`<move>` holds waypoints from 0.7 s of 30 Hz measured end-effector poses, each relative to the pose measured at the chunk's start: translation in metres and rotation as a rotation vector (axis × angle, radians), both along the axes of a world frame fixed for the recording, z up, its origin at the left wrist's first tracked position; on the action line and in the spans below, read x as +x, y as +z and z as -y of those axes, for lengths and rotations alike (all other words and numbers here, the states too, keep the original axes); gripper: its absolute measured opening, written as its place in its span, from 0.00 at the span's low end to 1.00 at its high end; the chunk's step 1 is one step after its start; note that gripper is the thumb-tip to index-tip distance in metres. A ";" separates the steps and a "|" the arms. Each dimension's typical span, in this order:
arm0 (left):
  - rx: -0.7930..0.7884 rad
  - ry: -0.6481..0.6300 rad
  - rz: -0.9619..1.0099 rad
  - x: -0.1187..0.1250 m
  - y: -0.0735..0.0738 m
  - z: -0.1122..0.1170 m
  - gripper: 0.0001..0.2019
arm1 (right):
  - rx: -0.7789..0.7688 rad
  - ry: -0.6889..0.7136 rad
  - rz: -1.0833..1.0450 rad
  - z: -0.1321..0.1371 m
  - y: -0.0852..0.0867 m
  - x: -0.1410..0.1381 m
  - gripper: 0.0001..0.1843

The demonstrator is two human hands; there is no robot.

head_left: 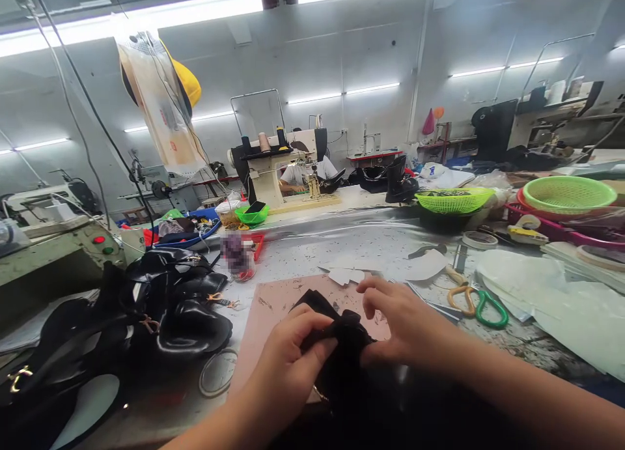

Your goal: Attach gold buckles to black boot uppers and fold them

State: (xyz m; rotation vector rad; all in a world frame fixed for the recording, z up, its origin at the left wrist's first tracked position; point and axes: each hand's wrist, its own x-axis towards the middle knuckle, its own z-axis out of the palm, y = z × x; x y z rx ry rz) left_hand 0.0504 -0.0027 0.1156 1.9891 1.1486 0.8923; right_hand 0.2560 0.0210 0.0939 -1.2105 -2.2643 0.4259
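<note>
A dark black piece (347, 346), which looks like a shoe or boot upper, lies low in front of me over a pinkish cutting board (263, 307). My left hand (297, 355) pinches its edge between thumb and fingers. On its other side is my right hand (395, 316), fingers curved and apart, the thumb close to the black material; whether it touches cannot be made out. Dark clothing at the bottom merges with the piece and hides its lower outline. White paper pieces (346, 275) lie at the board's far edge.
Glossy black shoe uppers with buckles (195, 307) pile up at left, beside a tape ring (218, 373). Green-handled scissors (491, 310), white sheets (586, 313) and a green basket (569, 195) are at right. Beyond stands a sewing machine (278, 163) with a person behind it.
</note>
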 end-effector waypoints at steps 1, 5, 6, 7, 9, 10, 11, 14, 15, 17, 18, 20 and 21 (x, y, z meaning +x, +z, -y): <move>-0.012 -0.003 0.000 0.001 0.000 0.000 0.04 | -0.015 0.019 -0.069 0.001 0.005 0.000 0.26; -0.059 -0.034 -0.001 0.003 -0.002 0.003 0.03 | -0.178 0.252 -0.205 0.004 0.021 -0.008 0.16; -0.059 -0.039 -0.025 0.002 0.000 0.003 0.03 | -0.193 0.275 -0.203 0.003 0.021 -0.010 0.10; -0.059 -0.049 -0.077 0.001 0.003 0.003 0.04 | -0.181 0.290 -0.200 0.004 0.021 -0.012 0.07; -0.049 -0.119 -0.271 -0.002 0.013 0.002 0.07 | -0.089 0.307 -0.205 0.005 0.018 -0.015 0.10; -0.043 -0.186 -0.393 -0.003 0.018 0.002 0.08 | -0.026 0.328 -0.200 0.006 0.017 -0.016 0.10; -0.032 -0.262 -0.509 -0.005 0.024 0.002 0.07 | 0.032 0.355 -0.185 0.008 0.016 -0.017 0.09; 0.029 -0.442 -0.682 -0.006 0.037 0.006 0.04 | 0.118 0.410 -0.087 0.018 0.020 -0.016 0.06; 0.044 -0.471 -0.680 -0.005 0.038 0.009 0.06 | 0.128 0.417 -0.042 0.021 0.023 -0.015 0.06; 0.068 -0.508 -0.638 -0.004 0.036 0.015 0.08 | 0.143 0.439 0.042 0.029 0.031 -0.014 0.07; 0.071 -0.537 -0.614 -0.004 0.033 0.017 0.08 | 0.169 0.467 0.076 0.033 0.034 -0.014 0.07; 0.093 -0.576 -0.559 -0.002 0.024 0.022 0.09 | 0.270 0.519 0.139 0.041 0.039 -0.014 0.08; 0.121 -0.573 -0.537 -0.002 0.018 0.023 0.08 | 0.335 0.545 0.175 0.044 0.041 -0.014 0.11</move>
